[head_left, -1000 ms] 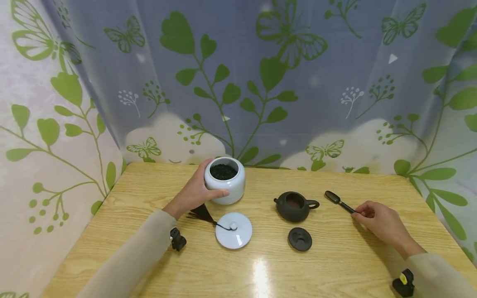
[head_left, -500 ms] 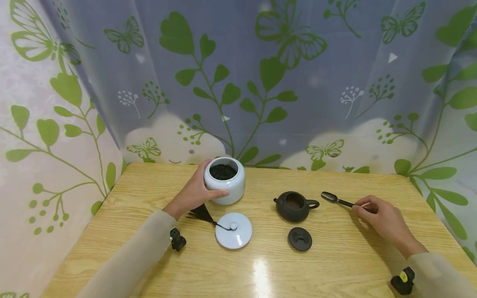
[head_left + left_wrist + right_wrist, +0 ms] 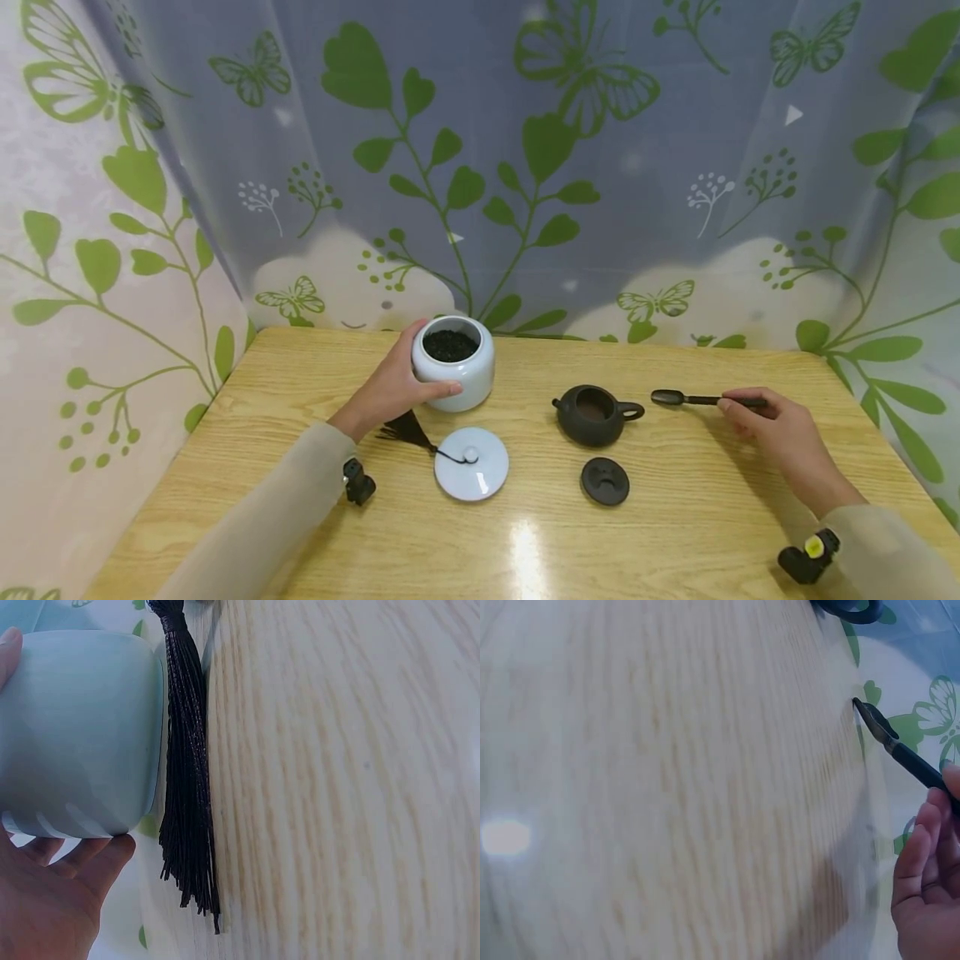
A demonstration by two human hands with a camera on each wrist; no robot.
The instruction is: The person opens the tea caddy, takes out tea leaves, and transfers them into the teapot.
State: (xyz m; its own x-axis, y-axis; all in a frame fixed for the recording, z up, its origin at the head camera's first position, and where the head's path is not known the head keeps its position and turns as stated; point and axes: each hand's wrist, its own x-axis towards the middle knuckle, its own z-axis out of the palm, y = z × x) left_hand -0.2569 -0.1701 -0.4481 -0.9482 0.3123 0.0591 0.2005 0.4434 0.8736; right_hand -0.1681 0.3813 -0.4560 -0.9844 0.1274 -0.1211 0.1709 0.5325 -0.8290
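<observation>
My left hand (image 3: 390, 385) grips a pale, round porcelain jar (image 3: 472, 382) near the back of the table, fingers behind it and thumb across its front. Dark loose tea leaves (image 3: 450, 344) show inside the open mouth. On the right, my right hand (image 3: 780, 437) pinches a small dark tea scoop (image 3: 670, 398) by its handle. The scoop's bowl points left, toward the dark teapot (image 3: 589, 425), which stands lidless with its handle on the right. In the right wrist view the scoop (image 3: 885, 733) slants up and left from the fingertips.
The jar's white lid (image 3: 471, 479) lies in front of it, with a black tassel (image 3: 407, 429) tied to its knob. The teapot's dark lid (image 3: 604, 482) rests in front of the pot. A patterned curtain (image 3: 480, 167) hangs behind the wooden table (image 3: 390, 542).
The right hand has taken up the scoop from its tilted position and turned it nearly level across the head view, shifting slightly right. The left hand and jar have stayed put.
</observation>
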